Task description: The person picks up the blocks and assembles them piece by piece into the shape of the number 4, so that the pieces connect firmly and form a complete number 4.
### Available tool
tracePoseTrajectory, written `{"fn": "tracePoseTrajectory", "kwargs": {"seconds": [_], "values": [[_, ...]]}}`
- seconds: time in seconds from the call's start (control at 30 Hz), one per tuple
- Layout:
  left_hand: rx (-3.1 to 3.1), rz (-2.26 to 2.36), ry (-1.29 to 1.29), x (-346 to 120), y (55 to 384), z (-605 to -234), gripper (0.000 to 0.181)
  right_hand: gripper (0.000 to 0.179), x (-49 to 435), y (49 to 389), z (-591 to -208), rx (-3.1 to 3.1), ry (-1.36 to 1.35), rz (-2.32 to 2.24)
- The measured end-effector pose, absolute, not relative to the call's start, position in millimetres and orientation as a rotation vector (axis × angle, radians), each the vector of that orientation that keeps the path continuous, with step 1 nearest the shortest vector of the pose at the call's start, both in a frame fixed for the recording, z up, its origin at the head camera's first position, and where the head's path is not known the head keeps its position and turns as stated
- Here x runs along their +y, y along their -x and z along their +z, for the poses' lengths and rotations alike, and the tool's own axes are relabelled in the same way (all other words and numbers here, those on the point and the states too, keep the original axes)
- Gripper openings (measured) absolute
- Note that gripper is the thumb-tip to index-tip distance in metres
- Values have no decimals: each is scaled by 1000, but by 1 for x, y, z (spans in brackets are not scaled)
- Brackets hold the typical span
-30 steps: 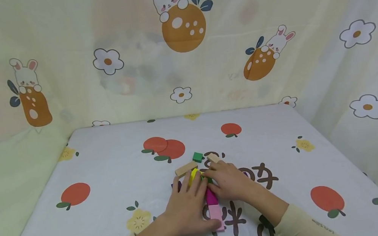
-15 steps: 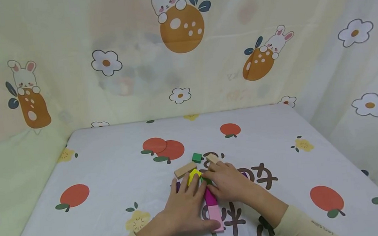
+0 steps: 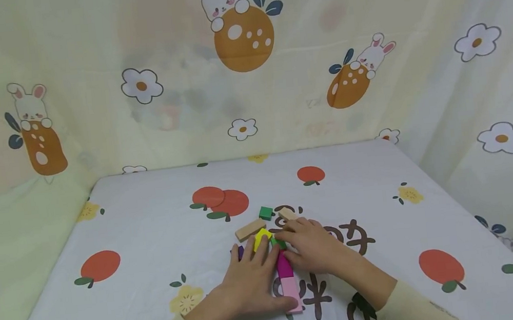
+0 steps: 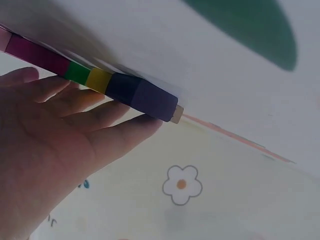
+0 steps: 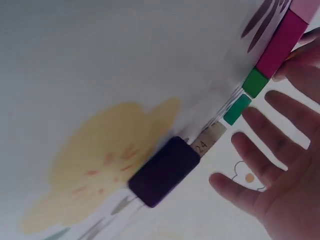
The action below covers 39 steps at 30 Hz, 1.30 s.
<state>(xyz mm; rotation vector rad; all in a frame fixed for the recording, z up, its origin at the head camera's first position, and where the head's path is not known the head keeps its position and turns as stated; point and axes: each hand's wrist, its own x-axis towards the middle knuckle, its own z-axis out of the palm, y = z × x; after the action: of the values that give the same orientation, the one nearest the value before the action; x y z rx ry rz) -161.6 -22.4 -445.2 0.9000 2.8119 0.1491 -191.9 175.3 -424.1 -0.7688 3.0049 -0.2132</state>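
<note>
My left hand (image 3: 250, 284) lies spread with straight fingers. Its thumb touches the pink block (image 3: 290, 291), and its fingertips reach the yellow block (image 3: 262, 235) and the purple block (image 3: 240, 252). My right hand (image 3: 313, 244) is opposite, its index finger and thumb beside the small green block (image 3: 279, 242) and the magenta block (image 3: 284, 266). In the right wrist view its other fingers are straight and spread. Pink, magenta and green stand in a line. A dark blue block (image 4: 120, 88) shows in the left wrist view. The right hand hides some blocks in the head view.
Beyond the hands lie a long wooden block (image 3: 250, 229), a green cube (image 3: 265, 212) and a second wooden block (image 3: 286, 214). A dark purple block (image 5: 165, 171) shows in the right wrist view. A printed white cloth (image 3: 356, 186) covers the table; a patterned curtain (image 3: 178, 121) rises behind.
The yellow block has turned slightly, showing a broader face, and more of the small green block shows between the hands. The purple edge right of my right hand is now hidden. Both hands barely move.
</note>
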Motion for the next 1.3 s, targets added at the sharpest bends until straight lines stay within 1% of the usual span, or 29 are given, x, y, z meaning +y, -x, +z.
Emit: {"fn": "tracePoseTrajectory", "kwargs": {"seconds": [0.37,0.57,0.73,0.9,1.17,1.3], "values": [[2806,164,-886,-22,163,-446,113,46,222,184,-421,3169,592,-288],[2819,161,-919,-23,162,-445,111,48,242,180,-419,3139,391,-323],[2825,165,-927,-24,162,-444,110,47,243,180,-418,3105,274,-319],[2837,141,-918,-24,161,-446,111,39,241,183,-420,3071,220,-335],[2838,137,-916,-23,162,-447,112,38,237,185,-427,3055,242,-269],[2845,133,-915,-23,163,-448,111,34,235,185,-429,3075,265,-259]]}}
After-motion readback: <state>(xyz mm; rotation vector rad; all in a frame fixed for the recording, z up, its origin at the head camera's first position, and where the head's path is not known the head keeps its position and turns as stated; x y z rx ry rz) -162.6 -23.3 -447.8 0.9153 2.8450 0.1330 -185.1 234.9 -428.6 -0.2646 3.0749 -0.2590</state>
